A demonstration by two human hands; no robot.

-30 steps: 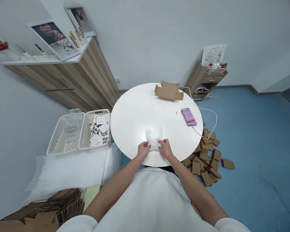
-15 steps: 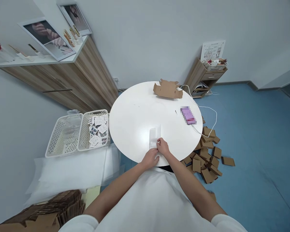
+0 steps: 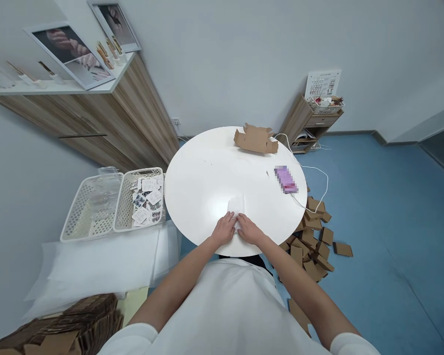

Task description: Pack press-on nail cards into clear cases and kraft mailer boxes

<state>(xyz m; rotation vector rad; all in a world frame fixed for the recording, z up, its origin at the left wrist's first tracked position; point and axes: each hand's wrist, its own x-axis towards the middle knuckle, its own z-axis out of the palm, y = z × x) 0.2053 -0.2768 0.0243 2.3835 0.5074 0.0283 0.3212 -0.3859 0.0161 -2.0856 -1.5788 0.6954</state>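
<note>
A small folded piece of thin white foam sheet (image 3: 237, 203) lies on the round white table (image 3: 196, 187), near its front edge. My left hand (image 3: 224, 229) grips the near left side of the foam sheet, fingers bent over it. From the right, my right hand (image 3: 249, 230) closes on the same sheet, its fingertips almost meeting those of the left. Whatever may be wrapped inside is hidden by the sheet and my fingers. Farther back on the table rests an unfolded brown cardboard box (image 3: 257, 139).
A blurred purple phone-like item (image 3: 286, 179) with a white cable lies at the table's right. White baskets, one with printed cards (image 3: 148, 202), stand left, above stacked foam sheets (image 3: 99, 261) and flat cardboard (image 3: 74, 320). Small brown boxes (image 3: 314, 241) are heaped on the floor.
My hands have moved apart sideways, from overlapping to side by side on the foam sheet. The sheet looks shorter and more covered. The view has shifted slightly.
</note>
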